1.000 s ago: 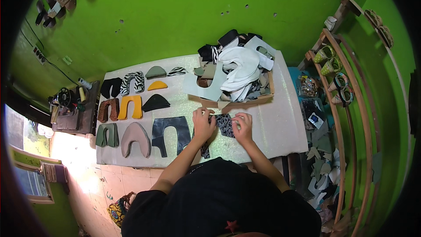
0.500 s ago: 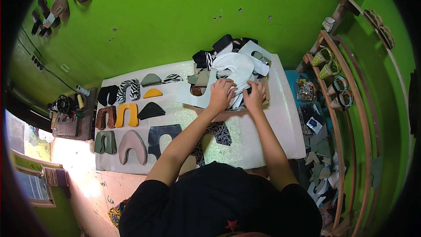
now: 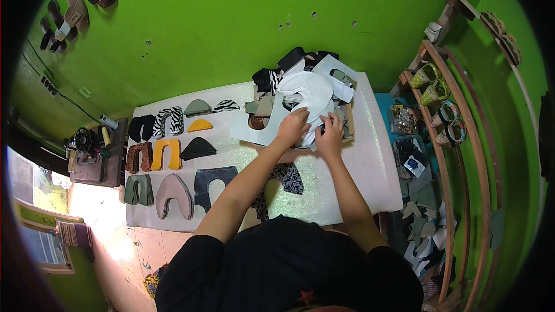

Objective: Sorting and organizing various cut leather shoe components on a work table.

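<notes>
A cardboard box [image 3: 300,153] heaped with cut shoe pieces stands at the table's far right. On top lies a loose stack of curved white cut pieces [image 3: 309,88]. My left hand [image 3: 293,126] is closed on the near part of this stack, its fingertips bent over the white edges. Just to its right, my right hand [image 3: 329,134] has its fingers curled at the stack's right edge, with a small dark thing by the thumb that I cannot make out. A larger white sheet with a curved cut-out [image 3: 251,130] juts from the box's left side.
Sorted piles lie on the table's left: zebra uppers [image 3: 169,122], yellow ones [image 3: 167,154], pink-beige ones [image 3: 174,195] and a black half-moon pile [image 3: 198,148]. A wooden rack [image 3: 457,167] with sandals stands at right. A sewing machine [image 3: 84,138] stands at far left.
My hands have shifted slightly at the near edge of the white pieces. My left fingers have drawn closer together, and my right hand has moved a little left and down.
</notes>
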`<state>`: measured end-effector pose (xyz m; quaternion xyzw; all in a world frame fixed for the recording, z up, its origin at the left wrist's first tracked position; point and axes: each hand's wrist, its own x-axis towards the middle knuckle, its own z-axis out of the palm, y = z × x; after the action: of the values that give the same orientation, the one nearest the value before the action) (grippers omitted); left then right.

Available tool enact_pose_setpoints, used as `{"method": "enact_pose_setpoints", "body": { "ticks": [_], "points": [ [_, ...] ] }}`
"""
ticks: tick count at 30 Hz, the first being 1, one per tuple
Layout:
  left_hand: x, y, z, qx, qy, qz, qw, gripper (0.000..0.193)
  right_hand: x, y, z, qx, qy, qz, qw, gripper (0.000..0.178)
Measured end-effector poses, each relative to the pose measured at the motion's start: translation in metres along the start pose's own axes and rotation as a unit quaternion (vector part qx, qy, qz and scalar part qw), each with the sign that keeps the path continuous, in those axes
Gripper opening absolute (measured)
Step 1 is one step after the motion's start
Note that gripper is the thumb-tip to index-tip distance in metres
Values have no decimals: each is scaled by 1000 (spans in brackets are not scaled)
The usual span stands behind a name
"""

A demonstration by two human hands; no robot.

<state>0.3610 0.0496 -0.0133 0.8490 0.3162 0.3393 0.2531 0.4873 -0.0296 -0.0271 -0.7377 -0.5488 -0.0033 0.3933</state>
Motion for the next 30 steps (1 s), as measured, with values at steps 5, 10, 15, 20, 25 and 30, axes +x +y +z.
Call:
{"method": "enact_pose_setpoints", "body": {
  "ticks": [5, 10, 15, 20, 25, 30],
  "points": [
    [0, -4, 2, 27, 3, 8, 1000, 24, -1, -8, -3, -15, -3, 4, 1000, 34],
    [3, -1, 0, 5, 56, 43, 997, 17, -1, -7, -5, -15, -6, 11, 1000, 37],
    [14, 0, -14, -23, 20, -89, 996, 22, -2, -8, -5, -15, -10, 17, 1000, 40],
    [18, -7, -16, -63, 33, -48, 996, 27, -2, -9, -6, -16, -18, 16, 1000, 45],
    [14, -11, -15, -107, 63, 29, 992, 28, 1, -13, -10, -29, -35, 12, 999, 51],
    [10, -13, -19, -178, 5, -81, 981, 28, 2, -13, -11, -87, -84, -27, 992, 50]
  ]
}}
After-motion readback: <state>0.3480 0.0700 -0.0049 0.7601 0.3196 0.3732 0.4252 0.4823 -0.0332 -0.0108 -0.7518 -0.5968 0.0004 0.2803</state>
